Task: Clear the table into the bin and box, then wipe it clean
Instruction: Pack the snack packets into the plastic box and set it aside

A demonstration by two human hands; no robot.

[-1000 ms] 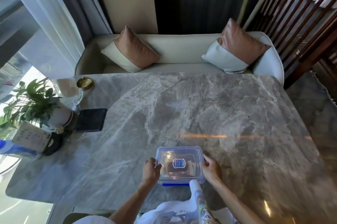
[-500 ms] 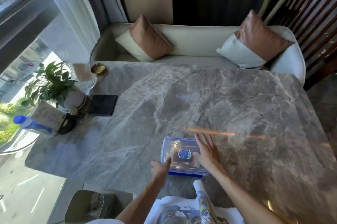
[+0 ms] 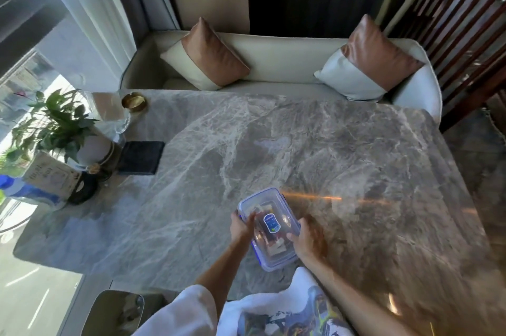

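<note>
A clear plastic box [image 3: 269, 227] with a blue-trimmed lid and a blue label sits near the front edge of the grey marble table [image 3: 273, 149], turned at an angle. Small items show through its lid. My left hand [image 3: 241, 226] grips its left side. My right hand [image 3: 308, 238] grips its right side. A shiny bin [image 3: 115, 313] stands on the floor at the lower left, below the table's edge.
At the table's left end stand a potted plant [image 3: 60, 127], a glass [image 3: 112, 114], a brass dish [image 3: 134, 102], a dark cloth [image 3: 141, 157], a card sign [image 3: 52, 175] and a blue-capped bottle [image 3: 19, 190]. A cream sofa [image 3: 276, 61] with two cushions lies beyond.
The box has rotated from square-on to diagonal. My right hand came off the lid top and now holds the right side; my left hand closed on the left side.
</note>
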